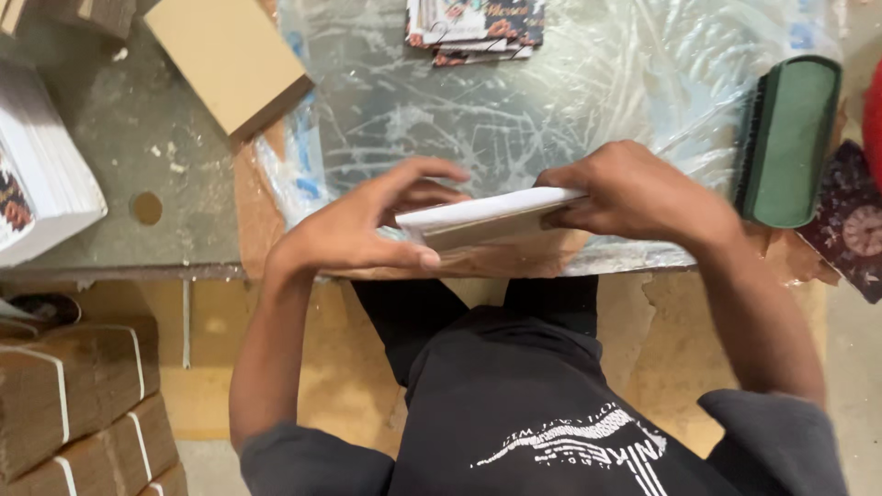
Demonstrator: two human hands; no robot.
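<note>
Head view: left hand (pixel 367 225) and right hand (pixel 634 197) pinch white paper stack (pixel 491 216) at opposite ends; I judge squaring edges needs even grip.

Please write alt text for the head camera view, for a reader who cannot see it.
Both hands, left hand and right hand, hold a thin white-edged stack of sheets over a plastic-covered table. A green block lies to the right.
</note>
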